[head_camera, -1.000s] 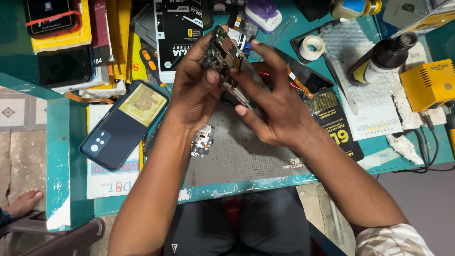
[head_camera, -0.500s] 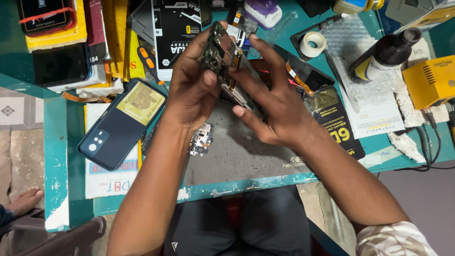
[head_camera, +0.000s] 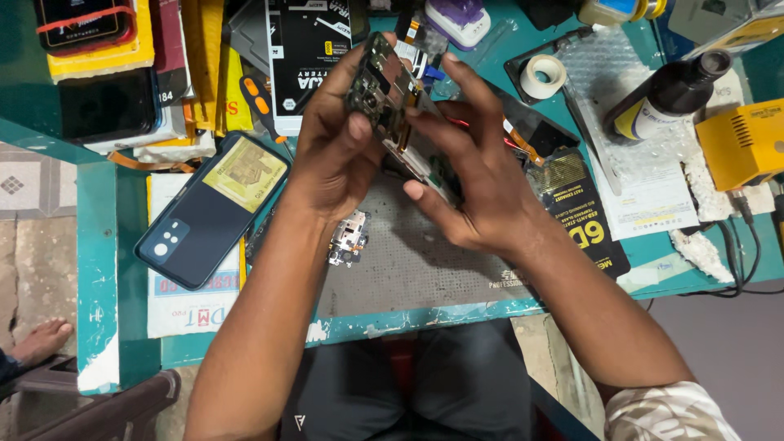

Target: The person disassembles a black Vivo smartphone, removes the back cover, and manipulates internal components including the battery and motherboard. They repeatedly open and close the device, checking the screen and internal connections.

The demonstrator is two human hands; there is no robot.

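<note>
The left hand has its fingers curled closed around the upper end of an opened phone, thumb pressed on its exposed circuit board. The right hand pinches the lower part of the same phone, with fingers bent and close together, tips on the board and the frame edge. Neither hand is spread open; both grip the phone, which is held tilted in the air above a grey work mat on the teal bench.

The risks, as a judgement: the bare board and the thin ribbon cables look fragile, so too hard a pinch or a twist between the two hands could bend the board or tear a cable. A slip would drop the phone onto the mat, where a small loose metal part lies just below the left wrist.

Further out, a dark blue phone back cover lies to the left. A roll of white tape, a dark bottle and a yellow box-shaped device sit to the right. An orange-handled screwdriver lies behind the left hand, among packets and stacked phones.
</note>
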